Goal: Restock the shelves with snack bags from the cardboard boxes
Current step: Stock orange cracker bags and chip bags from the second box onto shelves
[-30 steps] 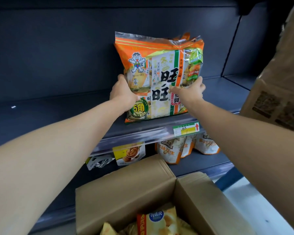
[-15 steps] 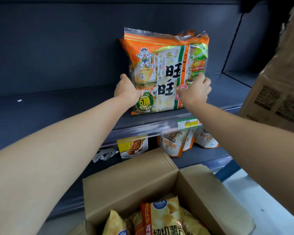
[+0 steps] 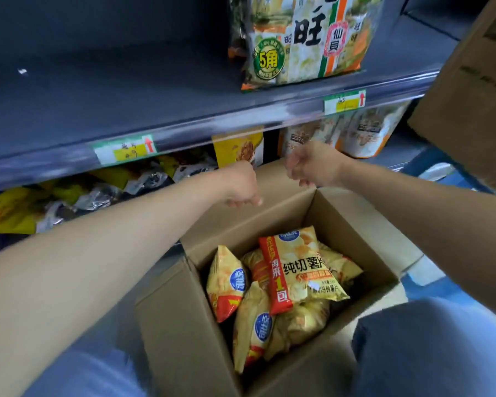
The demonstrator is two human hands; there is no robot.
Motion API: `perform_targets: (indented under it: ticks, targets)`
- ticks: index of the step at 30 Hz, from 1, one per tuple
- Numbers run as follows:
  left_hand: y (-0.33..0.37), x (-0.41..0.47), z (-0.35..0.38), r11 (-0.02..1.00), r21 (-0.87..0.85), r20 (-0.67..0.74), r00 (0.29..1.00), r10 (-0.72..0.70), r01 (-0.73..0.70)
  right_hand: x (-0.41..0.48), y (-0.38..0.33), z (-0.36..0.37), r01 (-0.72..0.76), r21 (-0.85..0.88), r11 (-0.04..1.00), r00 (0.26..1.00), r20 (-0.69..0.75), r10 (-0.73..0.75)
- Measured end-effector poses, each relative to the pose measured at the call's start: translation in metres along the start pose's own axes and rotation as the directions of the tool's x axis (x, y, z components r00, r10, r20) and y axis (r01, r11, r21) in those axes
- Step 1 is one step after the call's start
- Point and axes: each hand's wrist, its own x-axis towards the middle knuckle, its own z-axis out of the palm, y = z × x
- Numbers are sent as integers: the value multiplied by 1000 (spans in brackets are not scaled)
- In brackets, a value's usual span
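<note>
A large orange-and-white rice cracker bag (image 3: 301, 41) stands upright on the dark upper shelf (image 3: 126, 96), untouched. Below me an open cardboard box (image 3: 364, 224) holds several yellow potato chip bags (image 3: 301, 270). My left hand (image 3: 239, 184) hangs over the box's far flap, fingers curled loosely down, holding nothing. My right hand (image 3: 309, 164) hovers beside it above the box's far edge, fingers apart and empty. Both hands are below the shelf edge and clear of the bags.
Price tags (image 3: 344, 101) sit on the shelf rail. The lower shelf holds yellow and silver packets (image 3: 69, 196) at left and pale orange peanut bags (image 3: 364, 133) at right. A second cardboard box (image 3: 476, 104) stands at the right. My knees frame the box.
Both hands let go of the rice cracker bag, which stays on the shelf, and dropped down toward the open box. The camera tilted down.
</note>
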Motion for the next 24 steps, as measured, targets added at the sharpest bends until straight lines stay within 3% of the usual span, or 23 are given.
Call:
perform_targets:
  ticks: [4, 10, 24]
  targets:
    - [-35, 13, 53, 983, 112, 170, 972, -160, 142, -1, 33, 44, -212, -230, 950, 938, 224, 263]
    - [-76, 21, 96, 948, 161, 237, 922, -306, 273, -12, 67, 88, -327, -396, 858, 873, 220, 435]
    - [-91, 36, 136, 903, 205, 338, 838, -427, 378, -7, 104, 122, -606, -114, 788, 746, 264, 612]
